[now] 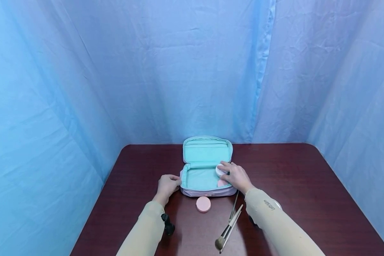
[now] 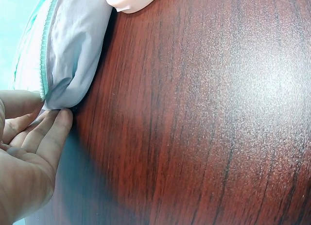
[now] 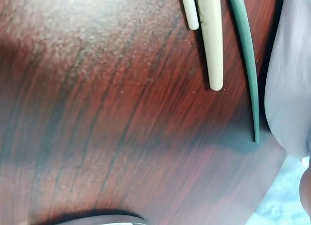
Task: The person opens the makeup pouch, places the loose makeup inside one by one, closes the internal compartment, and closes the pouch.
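Observation:
A lavender zip pouch (image 1: 208,193) with a mint lining lies unzipped, its lid folded back. My left hand (image 1: 168,185) pinches the pouch's left side; in the left wrist view its fingertips meet at the fabric corner beside the zip teeth (image 2: 43,72). Inside the pouch's right end, my right hand (image 1: 238,176) holds a white round case (image 1: 219,171) between thumb and fingers. Just below that lies a pink piece (image 1: 221,183), partly covered by the hand. Only a sliver of the right hand shows in the right wrist view, and the case is hidden there.
A pink round case (image 1: 203,204) lies on the dark wood table in front of the pouch. Makeup brushes (image 1: 225,233) lie to its right, one with a green handle (image 3: 249,64). A round-edged object (image 1: 277,204) is mostly behind the right sleeve. Blue curtains surround the table.

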A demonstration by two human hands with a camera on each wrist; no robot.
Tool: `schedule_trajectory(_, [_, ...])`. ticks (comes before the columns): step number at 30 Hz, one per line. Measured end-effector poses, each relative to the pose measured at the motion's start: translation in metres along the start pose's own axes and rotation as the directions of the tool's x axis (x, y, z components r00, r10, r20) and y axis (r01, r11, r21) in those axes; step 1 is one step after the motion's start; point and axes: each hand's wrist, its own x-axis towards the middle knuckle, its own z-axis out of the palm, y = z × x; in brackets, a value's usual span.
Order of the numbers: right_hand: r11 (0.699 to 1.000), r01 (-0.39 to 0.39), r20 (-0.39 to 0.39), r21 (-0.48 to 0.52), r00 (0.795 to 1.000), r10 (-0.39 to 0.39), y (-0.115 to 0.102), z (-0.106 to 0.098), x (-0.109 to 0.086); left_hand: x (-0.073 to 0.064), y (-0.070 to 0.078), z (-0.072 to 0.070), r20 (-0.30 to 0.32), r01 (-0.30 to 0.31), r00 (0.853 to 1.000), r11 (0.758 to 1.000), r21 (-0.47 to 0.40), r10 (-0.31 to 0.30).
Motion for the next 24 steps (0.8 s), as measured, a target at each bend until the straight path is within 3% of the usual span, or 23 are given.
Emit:
schedule_trajectory(10, [0.997, -0.051, 0.037, -0.064, 0.998, 0.053, -0.0007, 0.0012, 0.0014, 0.0008, -0.0004, 0.0014, -0.002, -0.01, 1.0, 1.0, 0.001, 0.01])
schedule_trajectory(24, [0.999, -0.041, 0.072, -0.025, 0.996, 0.043, 0.0023, -0.0013, -0.0041, 0.0001, -0.0026, 0.0003, -0.003, -0.006, 1.0, 1.0, -0.002, 0.006])
